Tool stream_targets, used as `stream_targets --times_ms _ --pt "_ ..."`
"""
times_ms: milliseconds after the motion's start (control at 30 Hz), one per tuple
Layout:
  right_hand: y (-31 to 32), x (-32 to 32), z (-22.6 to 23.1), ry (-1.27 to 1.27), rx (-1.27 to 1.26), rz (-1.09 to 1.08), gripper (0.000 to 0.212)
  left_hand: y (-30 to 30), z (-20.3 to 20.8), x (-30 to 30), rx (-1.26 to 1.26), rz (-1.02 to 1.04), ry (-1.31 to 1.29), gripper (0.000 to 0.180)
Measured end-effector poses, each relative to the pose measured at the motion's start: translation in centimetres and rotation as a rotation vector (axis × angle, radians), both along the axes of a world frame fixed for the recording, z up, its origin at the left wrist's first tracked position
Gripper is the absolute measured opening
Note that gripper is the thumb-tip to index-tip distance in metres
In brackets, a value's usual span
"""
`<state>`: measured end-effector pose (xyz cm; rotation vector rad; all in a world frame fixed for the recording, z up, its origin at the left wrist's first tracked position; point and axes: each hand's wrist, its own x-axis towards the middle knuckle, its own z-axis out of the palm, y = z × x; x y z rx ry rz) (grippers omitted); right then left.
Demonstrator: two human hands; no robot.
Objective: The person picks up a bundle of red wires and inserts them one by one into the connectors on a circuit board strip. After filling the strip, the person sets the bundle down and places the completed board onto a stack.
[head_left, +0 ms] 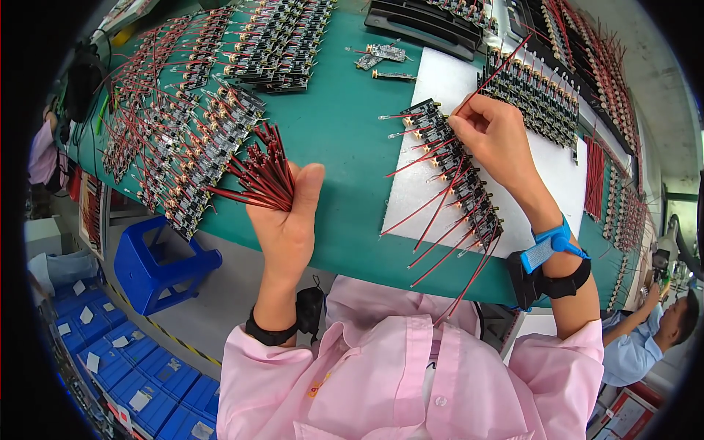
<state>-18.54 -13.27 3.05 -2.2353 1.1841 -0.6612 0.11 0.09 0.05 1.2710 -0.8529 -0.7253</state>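
Note:
A thick bundle of red and black wires [262, 173] is wrapped in the closed fingers of my left hand [287, 233], raised over the table. My right hand [499, 136] pinches one red wire [504, 72], which slants up and away from the fingertips. Just beneath that hand, a panel of small black circuit boards [460, 176] lies at an angle on a white foam sheet [405, 213]. Several red wires stick out of the panel's left side, some reaching past the table edge. Fingertips hide part of the panel's far end.
Stacked board panels with red wires [205, 139] cover the green table [345, 147] at left. More panels [535, 99] and a pile of red wires [594, 176] lie at right. A few loose boards [385, 53] sit behind. A blue stool [158, 264] stands below; a co-worker [653, 341] is at right.

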Motion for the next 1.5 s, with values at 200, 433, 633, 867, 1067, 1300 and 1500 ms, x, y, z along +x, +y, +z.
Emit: stream_targets --times_ms 200,433,633,867,1067,1300,1500 --pt "0.2 0.2 0.4 0.048 -0.124 0.049 0.010 -0.1 0.1 0.1 0.000 0.008 0.016 0.033" --pt "0.7 0.2 0.4 0.144 -0.301 0.118 0.007 -0.4 0.8 -0.1 -0.003 0.012 0.097 0.031" --pt "1.3 -0.1 1.4 0.426 -0.513 0.219 0.003 -1.0 1.7 0.8 -0.116 -0.057 0.353 0.032" --pt "2.0 0.3 1.4 0.514 -0.540 0.317 0.004 -1.8 4.0 1.1 -0.044 -0.024 0.551 0.032" --pt "0.1 -1.4 3.5 0.209 -0.242 0.169 0.007 -4.6 4.0 2.7 -0.146 -0.227 0.768 0.030" --pt "0.4 -0.7 7.4 -0.125 -0.134 0.146 0.009 -7.5 4.8 2.2 -0.079 -0.400 0.899 0.024" --pt "-0.7 3.7 6.3 -0.260 -0.032 0.201 0.013 -9.7 6.3 -1.2 -0.068 -0.483 0.670 0.025"
